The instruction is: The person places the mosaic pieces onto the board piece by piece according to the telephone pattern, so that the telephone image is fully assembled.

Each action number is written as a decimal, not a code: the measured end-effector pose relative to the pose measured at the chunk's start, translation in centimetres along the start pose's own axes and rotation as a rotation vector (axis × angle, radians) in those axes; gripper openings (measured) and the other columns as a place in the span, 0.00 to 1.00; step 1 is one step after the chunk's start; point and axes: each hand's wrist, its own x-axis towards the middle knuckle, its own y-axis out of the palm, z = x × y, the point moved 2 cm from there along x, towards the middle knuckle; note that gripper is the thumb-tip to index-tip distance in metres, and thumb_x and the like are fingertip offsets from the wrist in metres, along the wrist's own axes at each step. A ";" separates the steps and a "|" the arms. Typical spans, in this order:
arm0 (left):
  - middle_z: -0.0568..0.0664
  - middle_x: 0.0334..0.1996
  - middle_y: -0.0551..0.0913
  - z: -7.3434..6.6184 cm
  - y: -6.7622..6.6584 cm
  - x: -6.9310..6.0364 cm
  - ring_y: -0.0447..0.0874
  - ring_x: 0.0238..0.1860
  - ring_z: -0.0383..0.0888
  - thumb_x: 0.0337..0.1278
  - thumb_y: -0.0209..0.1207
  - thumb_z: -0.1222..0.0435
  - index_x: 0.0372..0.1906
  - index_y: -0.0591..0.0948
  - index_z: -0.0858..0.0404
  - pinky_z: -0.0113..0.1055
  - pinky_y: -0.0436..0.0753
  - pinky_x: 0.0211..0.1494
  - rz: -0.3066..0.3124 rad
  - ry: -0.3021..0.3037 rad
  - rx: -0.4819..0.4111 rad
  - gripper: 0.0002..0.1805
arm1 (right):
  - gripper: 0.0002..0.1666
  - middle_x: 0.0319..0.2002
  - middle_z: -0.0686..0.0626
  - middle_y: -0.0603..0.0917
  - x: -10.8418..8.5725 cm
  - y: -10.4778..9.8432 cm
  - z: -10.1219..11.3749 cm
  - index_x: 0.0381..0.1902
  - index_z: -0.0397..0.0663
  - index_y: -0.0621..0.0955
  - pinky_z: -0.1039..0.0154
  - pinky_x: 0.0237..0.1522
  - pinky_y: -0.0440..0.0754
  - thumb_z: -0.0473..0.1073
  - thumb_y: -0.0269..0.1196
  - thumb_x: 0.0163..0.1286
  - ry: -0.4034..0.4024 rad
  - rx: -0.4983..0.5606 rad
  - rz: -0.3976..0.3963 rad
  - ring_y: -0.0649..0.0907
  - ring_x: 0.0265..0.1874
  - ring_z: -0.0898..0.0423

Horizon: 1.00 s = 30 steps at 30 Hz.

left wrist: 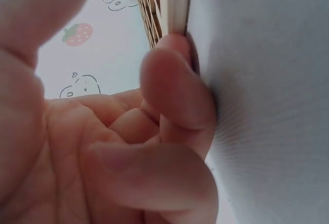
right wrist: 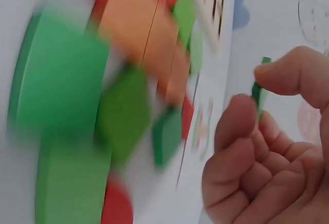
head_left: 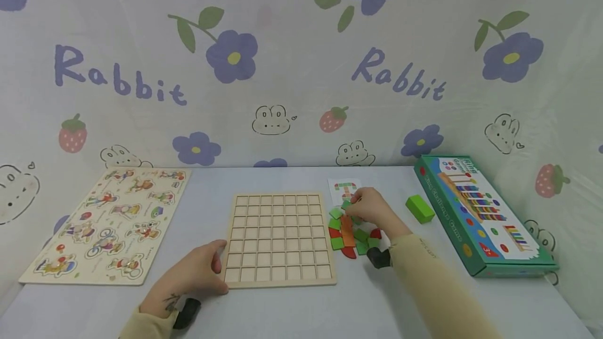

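Note:
My left hand [head_left: 200, 271] is at the near left corner of a wooden grid board [head_left: 280, 284], its loosely bent fingers touching the board's left edge. The left wrist view shows a fingertip [left wrist: 175, 88] against the board's side rim [left wrist: 177, 3]. Over a pile of tiles right of the board, my right hand [head_left: 374, 208] pinches a thin green tile [right wrist: 258, 90] between thumb and finger. Beneath it lie orange tiles [head_left: 347, 232], green tiles [head_left: 337, 244] and red curved tiles [head_left: 348, 252]. A white pattern card [head_left: 334, 184] lies behind the pile, partly hidden by my right hand.
A wooden picture puzzle board [head_left: 110, 224] lies at the left. To the right are a bright green block [head_left: 420, 208] and a green game box [head_left: 485, 218]. A patterned cloth [head_left: 301, 67] hangs behind the table.

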 end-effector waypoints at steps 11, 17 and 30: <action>0.49 0.25 0.72 0.0 0.0 -0.1 0.68 0.26 0.43 0.18 0.76 0.69 0.64 0.65 0.69 0.35 0.66 0.28 -0.007 0.003 -0.005 0.53 | 0.13 0.28 0.47 0.76 0.0 4.5 4.6 0.38 0.41 0.77 0.66 0.24 0.71 0.34 0.61 0.51 -0.151 0.054 0.051 0.73 0.22 0.56; 0.49 0.25 0.72 0.2 0.1 0.0 0.68 0.25 0.43 0.18 0.76 0.69 0.64 0.65 0.70 0.34 0.66 0.28 -0.003 0.010 -0.016 0.53 | 0.11 0.30 0.49 0.77 0.2 5.8 5.0 0.33 0.44 0.79 0.65 0.28 0.69 0.35 0.65 0.49 -0.156 -0.010 0.077 0.72 0.27 0.55; 0.49 0.24 0.72 0.1 0.1 0.0 0.68 0.25 0.43 0.17 0.76 0.69 0.63 0.65 0.70 0.34 0.66 0.27 -0.015 0.012 -0.015 0.53 | 0.09 0.32 0.50 0.79 0.2 6.7 5.7 0.29 0.46 0.80 0.65 0.27 0.68 0.35 0.66 0.47 -0.171 -0.091 0.089 0.73 0.30 0.55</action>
